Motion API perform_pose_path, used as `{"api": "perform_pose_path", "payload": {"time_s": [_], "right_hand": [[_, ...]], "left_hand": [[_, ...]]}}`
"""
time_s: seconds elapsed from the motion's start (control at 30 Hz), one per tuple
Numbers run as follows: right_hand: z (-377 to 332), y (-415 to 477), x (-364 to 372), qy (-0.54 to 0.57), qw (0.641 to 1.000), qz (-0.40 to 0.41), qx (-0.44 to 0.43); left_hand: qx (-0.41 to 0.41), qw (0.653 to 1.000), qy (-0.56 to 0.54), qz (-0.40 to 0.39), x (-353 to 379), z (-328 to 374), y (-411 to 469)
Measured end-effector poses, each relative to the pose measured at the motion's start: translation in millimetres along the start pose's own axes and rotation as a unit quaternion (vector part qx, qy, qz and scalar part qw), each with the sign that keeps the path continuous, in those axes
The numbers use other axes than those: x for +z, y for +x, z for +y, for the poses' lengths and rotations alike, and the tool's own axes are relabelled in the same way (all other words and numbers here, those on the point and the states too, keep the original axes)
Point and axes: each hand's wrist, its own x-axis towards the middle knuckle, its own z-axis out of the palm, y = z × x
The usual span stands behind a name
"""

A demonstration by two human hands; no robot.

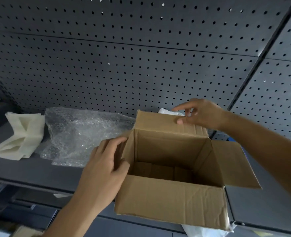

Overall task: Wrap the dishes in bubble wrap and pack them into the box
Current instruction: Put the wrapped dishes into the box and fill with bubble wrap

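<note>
Bracing the box [172,199] with both hands, and it stands open on the dark shelf [30,170] right in front of the pegboard [124,65], nothing visible inside but its cardboard floor. The left hand [105,166] has the left wall, fingers curled over its top edge and thumb pressed in near the corner. The right hand [204,113] is up at the far flap [160,122], thumb flat on the inner face, the other fingers curled behind the flap's top edge, the index finger pointing out straight. The right flap [233,165] splays outward, untouched. Creased, thin cardboard, this: light, I'd judge, and floppy at the flaps, so lift it by the walls or from underneath, never by a flap once it's loaded. The bubble wrap [79,134] lies rumpled on the shelf just left of the box, soft, near weightless and a bit slippery; take it by an edge and spread it flat. Beyond it, at the far left, sit folded foam sheets [21,135]. No bare dishes in view; a white bundle [167,111] peeks out behind the far flap, and I cannot tell what it is. Dishes will be heavy for their size and brittle, so cradle them from below.
</note>
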Motion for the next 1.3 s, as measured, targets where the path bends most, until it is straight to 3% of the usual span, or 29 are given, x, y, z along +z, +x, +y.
{"api": "perform_pose_path", "payload": {"time_s": [0.13,0.23,0.5,0.87,0.97,1.03,1.07,1.2,1.3], "right_hand": [[5,-5,20,-0.099,0.99,0.065,-0.079],[2,-18,31,-0.1,0.991,-0.014,-0.086],[6,-16,37,-0.106,0.982,-0.114,-0.106],[8,-18,19,0.038,0.981,-0.189,-0.007],[18,-10,0,0.13,0.989,-0.067,0.029],[37,4,-6,0.126,0.988,0.042,0.074],[47,11,-7,0.109,0.987,0.054,0.108],[74,22,8,0.174,0.951,-0.086,0.243],[76,23,19,0.264,0.922,-0.095,0.265]], "left_hand": [[-0.004,1.0,0.006,0.011,3,1,-1],[-0.006,1.0,0.015,0.019,6,3,-1],[-0.014,1.0,-0.003,0.012,10,1,-1],[-0.002,0.999,0.012,-0.043,7,2,2],[0.006,0.998,0.029,-0.051,5,3,4],[0.001,0.998,0.036,-0.057,4,5,5],[-0.001,0.997,0.04,-0.061,3,6,5],[-0.001,0.997,0.045,-0.062,0,6,5],[-0.014,0.997,0.044,-0.067,-2,8,5]]}}
